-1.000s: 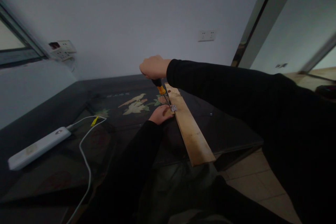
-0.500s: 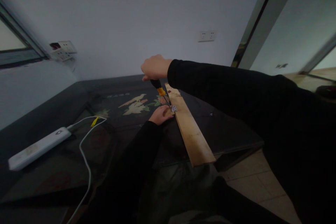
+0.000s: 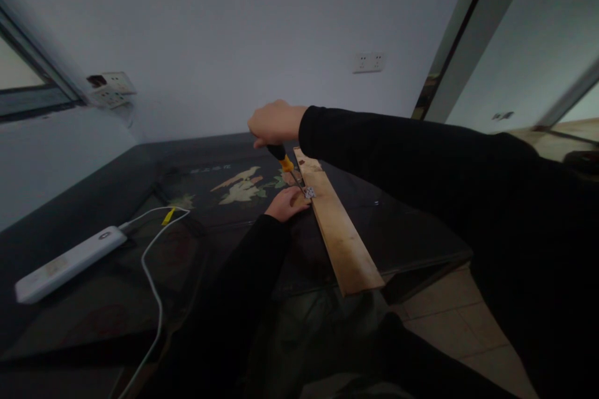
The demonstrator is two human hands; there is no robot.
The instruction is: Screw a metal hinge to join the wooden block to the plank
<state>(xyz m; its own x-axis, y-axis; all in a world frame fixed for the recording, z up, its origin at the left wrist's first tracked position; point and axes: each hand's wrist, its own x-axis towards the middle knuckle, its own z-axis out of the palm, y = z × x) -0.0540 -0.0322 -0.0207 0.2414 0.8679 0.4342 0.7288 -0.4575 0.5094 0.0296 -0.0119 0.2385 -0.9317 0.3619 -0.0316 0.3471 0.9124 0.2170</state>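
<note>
My right hand (image 3: 275,122) is wrapped round the top of a black and yellow screwdriver (image 3: 286,164), held at a slant with its shaft pointing down and to the right. The tip meets the left part of a small silver metal hinge (image 3: 310,192). That hinge lies across the edge between a long wooden board (image 3: 340,224) and a small wooden piece (image 3: 300,201). Low on the table, my left hand (image 3: 281,204) grips the small piece against the board's left side. Its fingertips are partly hidden.
The dark table (image 3: 253,234) bears a flower and bird picture. A white power strip (image 3: 70,264) lies at the left, its cable (image 3: 148,268) looping toward me past a yellow tag (image 3: 169,216). The board's near end overhangs the table edge. A wall with sockets (image 3: 368,63) stands behind.
My right hand turns slightly at the wrist and its fingers shift on the screwdriver handle, which tilts a little to the left. My left hand, the board and the hinge stay in place.
</note>
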